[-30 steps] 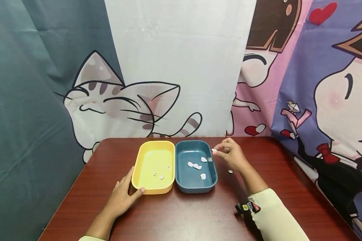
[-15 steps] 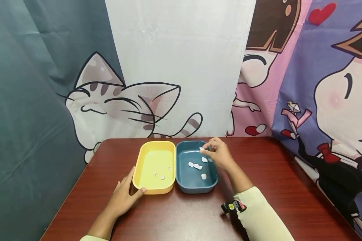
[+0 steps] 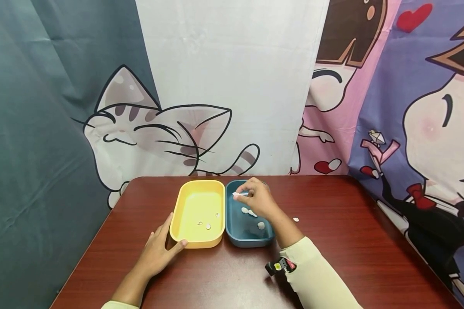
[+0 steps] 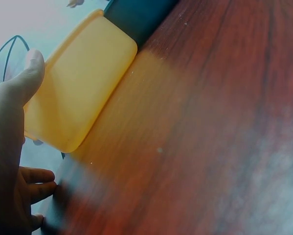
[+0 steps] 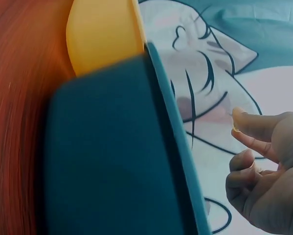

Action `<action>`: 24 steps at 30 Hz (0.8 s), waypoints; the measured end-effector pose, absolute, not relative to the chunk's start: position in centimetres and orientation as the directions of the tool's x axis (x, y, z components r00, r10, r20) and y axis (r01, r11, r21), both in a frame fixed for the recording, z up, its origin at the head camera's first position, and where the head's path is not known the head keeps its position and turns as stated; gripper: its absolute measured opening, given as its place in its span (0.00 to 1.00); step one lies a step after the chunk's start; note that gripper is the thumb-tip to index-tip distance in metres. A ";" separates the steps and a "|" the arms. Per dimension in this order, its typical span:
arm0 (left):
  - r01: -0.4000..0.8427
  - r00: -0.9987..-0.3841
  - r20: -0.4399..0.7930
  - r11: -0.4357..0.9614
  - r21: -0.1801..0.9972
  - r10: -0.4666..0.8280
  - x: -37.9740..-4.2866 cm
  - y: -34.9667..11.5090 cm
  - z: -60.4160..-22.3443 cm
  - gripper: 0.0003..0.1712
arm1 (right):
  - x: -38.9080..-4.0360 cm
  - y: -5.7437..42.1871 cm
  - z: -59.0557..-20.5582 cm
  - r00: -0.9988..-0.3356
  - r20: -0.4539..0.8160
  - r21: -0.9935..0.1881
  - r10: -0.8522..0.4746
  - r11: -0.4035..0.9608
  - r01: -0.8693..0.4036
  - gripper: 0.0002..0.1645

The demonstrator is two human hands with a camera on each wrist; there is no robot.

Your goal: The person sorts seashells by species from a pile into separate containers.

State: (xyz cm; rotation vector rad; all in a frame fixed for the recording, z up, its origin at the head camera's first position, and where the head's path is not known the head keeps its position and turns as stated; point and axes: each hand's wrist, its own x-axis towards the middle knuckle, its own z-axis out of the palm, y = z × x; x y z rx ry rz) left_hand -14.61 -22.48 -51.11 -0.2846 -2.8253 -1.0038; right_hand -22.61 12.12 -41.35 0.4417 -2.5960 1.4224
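Note:
My right hand [image 3: 258, 201] pinches a small white seashell [image 3: 235, 194] between thumb and fingertips, above the far part of the blue bin [image 3: 232, 238]. In the right wrist view only a sliver shows at the fingertips. Several white shells lie inside that bin, among them a rounded one [image 3: 261, 225]; the hand covers part of the bin. My left hand [image 3: 154, 253] rests at the near left corner of the yellow bin [image 3: 197, 245], thumb on the near rim and fingers extended along the left side. Inside are a few small shells, one of them pale [image 3: 208, 226].
The two bins stand side by side on a reddish-brown wooden table [image 3: 224, 283]. A loose white shell [image 3: 295, 219] lies right of the blue bin, near my right forearm. Behind the table hangs a cartoon-printed cloth [image 3: 232, 86].
My right hand has moved left with the shell, from beside the blue bin's right rim to over its far left part, near the yellow bin. The left hand stays in place.

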 end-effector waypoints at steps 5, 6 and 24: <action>0.231 -0.970 0.200 0.760 0.607 0.135 -14.5 -22.4 -51.0 0.58 | -22.6 10.5 -41.1 -0.941 0.262 -0.800 -0.213 0.498 -0.335 0.04; 0.232 -0.970 0.202 0.761 0.606 0.135 -14.5 -22.4 -51.0 0.58 | -22.5 10.2 -41.1 -0.941 0.264 -0.797 -0.214 0.501 -0.337 0.04; 0.223 -0.973 0.191 0.755 0.616 0.132 -14.7 -22.4 -51.2 0.58 | -21.6 5.7 -40.4 -0.924 0.232 -0.783 -0.305 0.505 -0.363 0.05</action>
